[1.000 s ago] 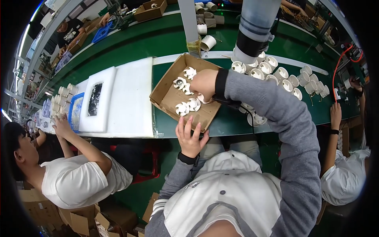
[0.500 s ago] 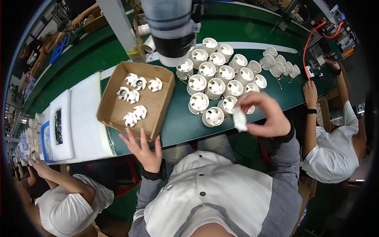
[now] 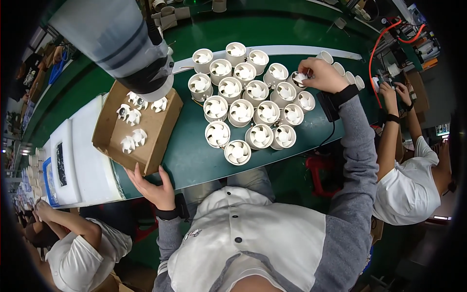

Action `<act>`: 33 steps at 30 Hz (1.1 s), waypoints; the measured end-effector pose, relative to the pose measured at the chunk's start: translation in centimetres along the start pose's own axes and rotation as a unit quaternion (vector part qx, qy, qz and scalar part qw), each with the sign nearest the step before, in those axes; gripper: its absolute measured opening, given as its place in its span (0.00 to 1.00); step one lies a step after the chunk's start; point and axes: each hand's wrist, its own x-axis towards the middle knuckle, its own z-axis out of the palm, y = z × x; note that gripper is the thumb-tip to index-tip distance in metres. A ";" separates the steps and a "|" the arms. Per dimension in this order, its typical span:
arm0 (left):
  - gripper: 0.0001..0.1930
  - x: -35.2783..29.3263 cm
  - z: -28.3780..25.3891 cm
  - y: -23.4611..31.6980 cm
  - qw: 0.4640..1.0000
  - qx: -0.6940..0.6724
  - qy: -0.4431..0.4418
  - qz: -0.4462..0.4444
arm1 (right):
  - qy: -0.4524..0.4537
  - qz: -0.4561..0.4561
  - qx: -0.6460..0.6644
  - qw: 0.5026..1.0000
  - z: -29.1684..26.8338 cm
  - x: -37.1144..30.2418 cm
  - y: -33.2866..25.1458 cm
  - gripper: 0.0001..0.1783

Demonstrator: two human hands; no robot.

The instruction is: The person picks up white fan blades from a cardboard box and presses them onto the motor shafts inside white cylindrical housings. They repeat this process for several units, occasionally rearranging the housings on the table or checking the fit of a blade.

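Note:
At the far right of a cluster of white cylindrical fan housings (image 3: 241,113), my right hand (image 3: 325,75) pinches a white fan impeller (image 3: 300,77) at the mouth of one housing. My fingers partly hide it, so how deep it sits is unclear. Most housings in the cluster stand upright with a bladed impeller inside. My left hand (image 3: 154,189) is open, its fingers spread along the near wall of a cardboard box (image 3: 169,130). Several loose white impellers (image 3: 134,117) lie in that box, some with a dark ring showing.
A large translucent cylinder with a black band (image 3: 131,63) hangs over the box. More housings (image 3: 350,77) stand beyond my right hand. White foam slabs (image 3: 90,160) lie at left. Co-workers sit on both sides; a red hose (image 3: 372,68) curves near the right one.
My right hand has carried the impeller from above the near housings to a housing at the far right. My left hand has come down against the box's near wall. The whole view has shifted.

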 end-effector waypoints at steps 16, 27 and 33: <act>0.16 1.7 -1.3 -1.4 0.989 -0.082 -0.038 -0.119 | -0.062 0.049 -0.037 0.996 0.9 1.7 0.1 0.12; 0.15 -2.9 -8.1 -6.6 0.966 -0.212 0.134 -0.062 | -0.017 0.008 -0.161 0.987 2.9 0.9 -0.5 0.04; 0.17 -6.6 -13.4 -7.7 0.975 -0.198 0.094 0.032 | 0.125 -0.056 -0.003 0.991 1.9 -1.3 -0.4 0.06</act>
